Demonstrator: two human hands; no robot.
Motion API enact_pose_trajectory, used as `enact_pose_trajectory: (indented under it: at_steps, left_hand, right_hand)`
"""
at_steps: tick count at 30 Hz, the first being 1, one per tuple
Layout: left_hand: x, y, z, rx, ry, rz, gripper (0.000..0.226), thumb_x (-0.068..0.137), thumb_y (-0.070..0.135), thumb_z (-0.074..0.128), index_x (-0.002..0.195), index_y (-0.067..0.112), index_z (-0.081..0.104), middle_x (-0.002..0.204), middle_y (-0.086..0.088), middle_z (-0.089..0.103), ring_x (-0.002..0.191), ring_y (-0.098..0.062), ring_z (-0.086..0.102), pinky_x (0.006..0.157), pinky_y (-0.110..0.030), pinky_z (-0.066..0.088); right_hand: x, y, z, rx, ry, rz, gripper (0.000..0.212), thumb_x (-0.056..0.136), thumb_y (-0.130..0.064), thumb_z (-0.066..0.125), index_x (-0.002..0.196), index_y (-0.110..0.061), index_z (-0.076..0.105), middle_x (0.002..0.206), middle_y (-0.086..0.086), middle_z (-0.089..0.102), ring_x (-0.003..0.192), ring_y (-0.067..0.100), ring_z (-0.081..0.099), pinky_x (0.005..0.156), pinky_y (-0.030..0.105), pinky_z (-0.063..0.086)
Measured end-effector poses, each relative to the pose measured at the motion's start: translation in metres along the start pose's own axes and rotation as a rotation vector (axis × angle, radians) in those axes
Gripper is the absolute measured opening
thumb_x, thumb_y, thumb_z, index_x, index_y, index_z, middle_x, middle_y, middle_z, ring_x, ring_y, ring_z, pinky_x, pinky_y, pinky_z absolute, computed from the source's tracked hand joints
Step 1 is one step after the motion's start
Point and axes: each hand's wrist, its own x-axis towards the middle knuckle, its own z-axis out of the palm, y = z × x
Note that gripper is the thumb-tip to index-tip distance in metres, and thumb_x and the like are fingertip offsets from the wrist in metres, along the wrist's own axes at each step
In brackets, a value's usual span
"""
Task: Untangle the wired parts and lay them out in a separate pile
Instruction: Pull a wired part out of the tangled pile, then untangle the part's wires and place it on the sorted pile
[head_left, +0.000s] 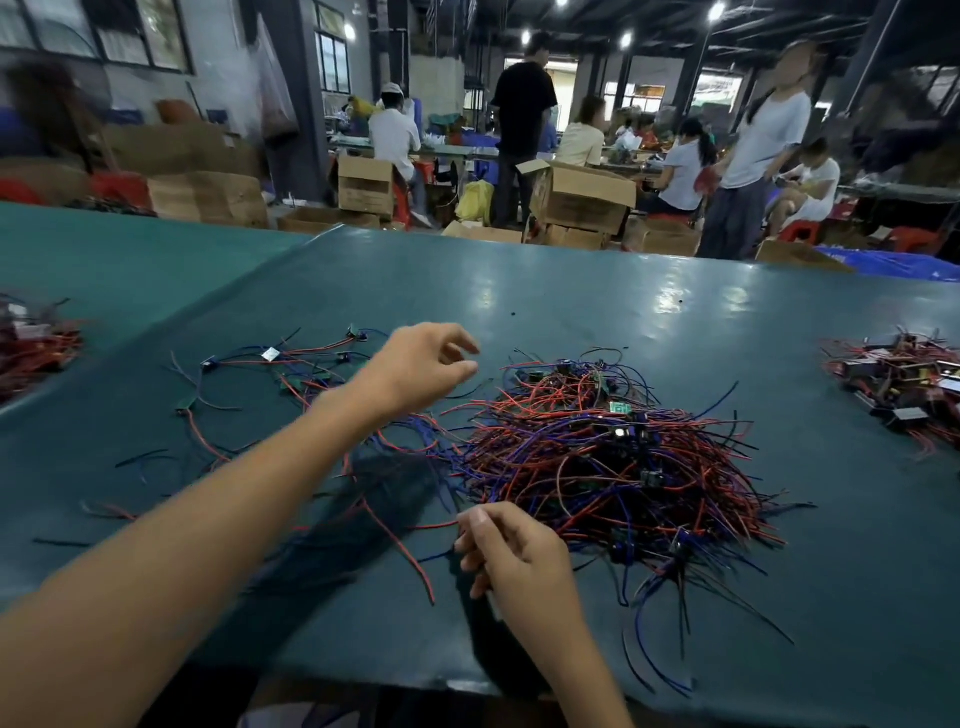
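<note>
Beyond the worktop stood open cardboard boxes with their flaps up. What they held could not be made out, and the print on their sides was too blurred to read.

On the green worktop cover, the tangled pile of red, blue and black wired parts lay right of centre, with small circuit boards caught in it, one of them a green board near the top. The separated parts were spread loosely to the left of it, each a little board trailing wires.

The left grip hung above the worktop between the separated parts and the tangle, its fingers loosely bent and parted from the thumb, with nothing held in them. The tangle's near edge lay just to its right.

The right grip sat at the pile's near left edge, fingers curled in against the thumb. A red wire and a blue strand ran up to its fingertips, but whether it pinched either could not be told.

Two more heaps of wired parts lay well apart from these, one at the far left edge and one at the far right.
</note>
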Motion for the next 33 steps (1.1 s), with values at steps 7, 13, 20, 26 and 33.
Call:
enact_pose_trajectory:
  at_steps: [7, 13, 20, 26, 33]
  left_hand:
    - [-0.02, -0.084, -0.039, 0.524, -0.537, -0.242, 0.016, 0.082, 0.035, 0.082, 0.095, 0.026, 0.077, 0.092, 0.007, 0.074, 0.087, -0.013, 0.068, 0.082, -0.03, 0.056]
    - [-0.031, -0.096, -0.024, 0.482, -0.615, -0.296, 0.008, 0.088, 0.012, 0.073, 0.094, 0.017, 0.073, 0.082, -0.006, 0.077, 0.066, -0.016, 0.069, 0.062, -0.028, 0.058]
    - [-0.031, -0.094, -0.039, 0.304, -0.442, -0.29, 0.014, 0.091, 0.029, 0.074, 0.093, 0.016, 0.07, 0.078, -0.003, 0.075, 0.059, -0.013, 0.066, 0.053, -0.023, 0.053]
    - [-0.059, -0.102, -0.073, 0.488, -0.931, -0.535, 0.051, 0.066, 0.054, 0.09, 0.103, 0.025, 0.07, 0.091, 0.008, 0.074, 0.078, -0.007, 0.068, 0.056, -0.023, 0.053]
    - [-0.069, -0.1, -0.053, 0.458, -0.693, -0.325, 0.015, 0.085, 0.024, 0.081, 0.097, 0.022, 0.071, 0.079, 0.004, 0.075, 0.064, -0.005, 0.068, 0.066, -0.026, 0.056]
  right_hand:
    - [-0.002, -0.001, -0.001, -0.001, -0.007, 0.002, 0.023, 0.103, -0.023, 0.057, 0.089, -0.026, 0.074, 0.08, 0.005, 0.071, 0.069, 0.017, 0.066, 0.055, 0.031, 0.053]
    - [-0.001, -0.001, -0.001, 0.007, -0.007, 0.014, 0.023, 0.103, -0.024, 0.057, 0.088, -0.028, 0.074, 0.08, 0.006, 0.071, 0.068, 0.019, 0.065, 0.056, 0.033, 0.054]
    - [-0.002, -0.002, -0.002, 0.008, -0.022, 0.009, 0.025, 0.103, -0.021, 0.056, 0.088, -0.028, 0.075, 0.08, 0.007, 0.07, 0.069, 0.017, 0.065, 0.057, 0.033, 0.055]
    - [-0.002, -0.003, -0.002, 0.002, -0.027, 0.015, 0.027, 0.104, -0.02, 0.055, 0.087, -0.029, 0.074, 0.08, 0.006, 0.07, 0.069, 0.016, 0.064, 0.057, 0.032, 0.054]
    - [-0.003, -0.006, -0.001, 0.007, -0.018, 0.025, 0.027, 0.103, -0.019, 0.055, 0.086, -0.026, 0.074, 0.08, 0.007, 0.07, 0.068, 0.017, 0.063, 0.057, 0.032, 0.053]
